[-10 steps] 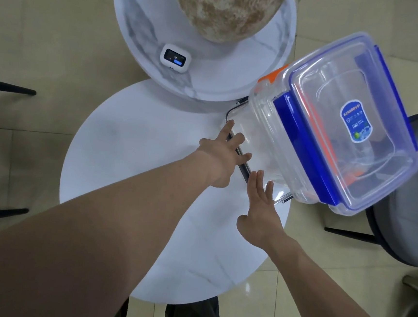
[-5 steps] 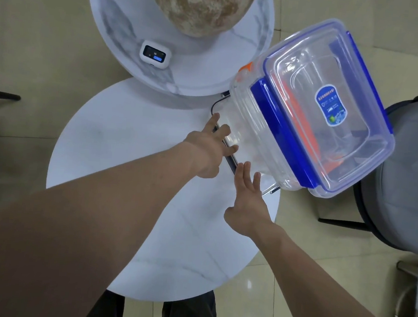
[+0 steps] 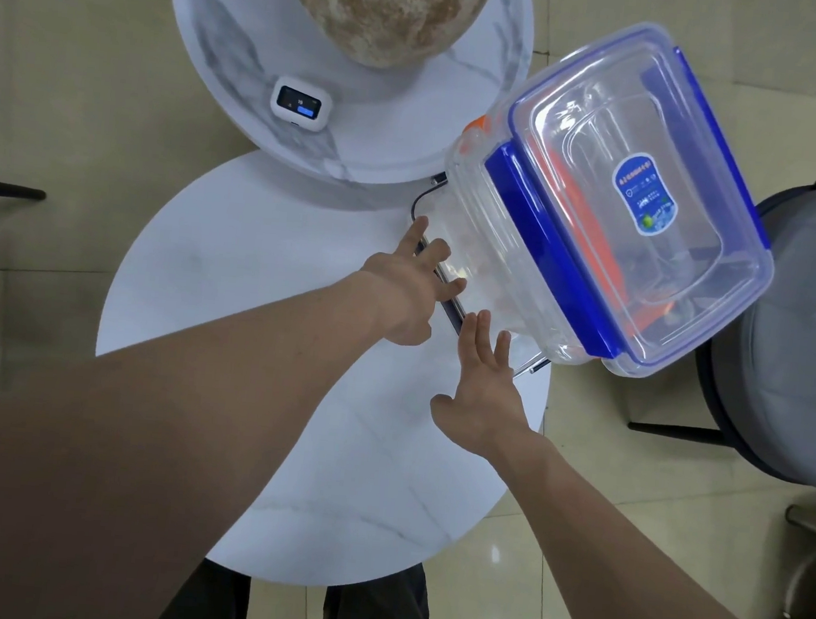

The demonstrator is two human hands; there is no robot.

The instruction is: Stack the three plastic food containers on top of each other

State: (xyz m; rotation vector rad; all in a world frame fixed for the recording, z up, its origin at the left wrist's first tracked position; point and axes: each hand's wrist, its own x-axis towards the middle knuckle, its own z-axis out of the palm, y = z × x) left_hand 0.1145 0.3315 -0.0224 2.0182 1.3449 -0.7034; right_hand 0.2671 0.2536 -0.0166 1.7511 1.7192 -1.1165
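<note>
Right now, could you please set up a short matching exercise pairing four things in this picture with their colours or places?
Things:
1. lid clip
2. small device
3. oval label
4. left hand

Descriptions:
A. white, on the marble table beyond
B. solid blue, along the top container's side
C. at the stack's foot, fingers spread
D. blue and green, on the clear lid

Pairs: 1-B, 2-A, 3-D, 4-C

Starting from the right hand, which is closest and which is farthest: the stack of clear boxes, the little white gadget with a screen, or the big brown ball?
From the right hand:
1. Stack of clear containers, just beyond the fingertips.
2. White gadget with a screen, on the upper marble table.
3. Brown ball, top edge.
</note>
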